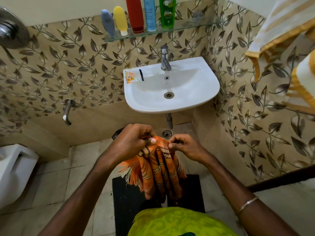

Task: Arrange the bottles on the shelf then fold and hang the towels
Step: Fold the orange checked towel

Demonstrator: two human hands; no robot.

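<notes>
Soft, even indoor light is filling the room, brightest on the white sink, which is showing faint glare. Shadows are staying weak. Wide-angle distortion is bending walls and the glass shelf near the edges. Focus is holding sharp centrally, softening toward the corners.

Both hands are bunched up on an orange striped towel, left hand gripping the top edge, right hand pinching it just beside. The towel hangs down over a black mat. Five bottles stand lined up on the glass shelf above the white sink. A yellow-striped towel hangs at the right.
</notes>
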